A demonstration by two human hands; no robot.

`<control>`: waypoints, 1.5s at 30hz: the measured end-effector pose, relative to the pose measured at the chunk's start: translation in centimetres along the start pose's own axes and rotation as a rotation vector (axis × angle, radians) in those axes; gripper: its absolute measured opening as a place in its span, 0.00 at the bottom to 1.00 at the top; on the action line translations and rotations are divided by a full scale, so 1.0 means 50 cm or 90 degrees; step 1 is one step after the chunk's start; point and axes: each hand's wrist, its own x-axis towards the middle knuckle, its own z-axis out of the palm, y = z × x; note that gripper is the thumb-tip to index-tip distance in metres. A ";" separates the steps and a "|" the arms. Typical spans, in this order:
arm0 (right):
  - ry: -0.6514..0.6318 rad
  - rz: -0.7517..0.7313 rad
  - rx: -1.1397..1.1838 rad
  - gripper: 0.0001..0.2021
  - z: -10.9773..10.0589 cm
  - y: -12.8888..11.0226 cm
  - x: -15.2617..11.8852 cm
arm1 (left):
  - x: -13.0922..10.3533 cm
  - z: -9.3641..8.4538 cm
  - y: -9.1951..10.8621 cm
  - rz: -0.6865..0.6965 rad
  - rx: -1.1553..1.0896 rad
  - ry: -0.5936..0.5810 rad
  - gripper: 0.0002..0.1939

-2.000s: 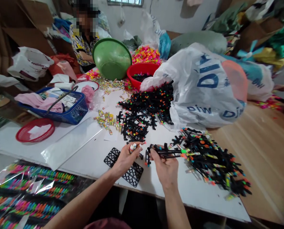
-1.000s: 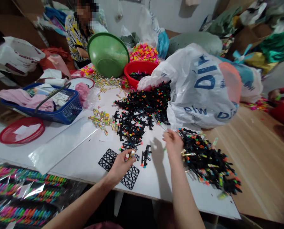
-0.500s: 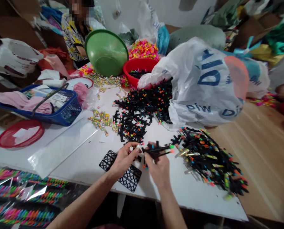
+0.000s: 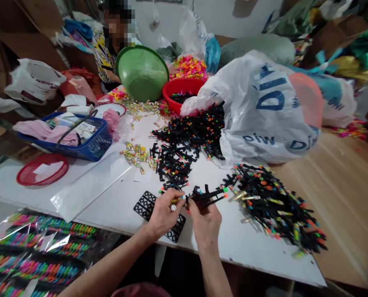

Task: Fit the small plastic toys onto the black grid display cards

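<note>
The gun (image 4: 202,199) is gripped by the right hand (image 4: 207,225), its long axis pointed rightward, its rear held just beside the left hand (image 4: 163,214), where tubes (image 4: 175,201) are pinched.

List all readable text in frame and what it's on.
"DiW": large white bag, lower front.
"Di", rest lost in folds: same bag, upper front, lower right.
Left white bag: dark lettering, too blurred.
Rear white bag and far-right bag: blue lettering, too blurred.
Yellow tubes: any print too small.
</note>
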 end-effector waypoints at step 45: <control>-0.141 -0.269 -0.447 0.26 -0.060 0.077 0.058 | 0.053 0.026 -0.051 -0.381 -0.384 -0.051 0.18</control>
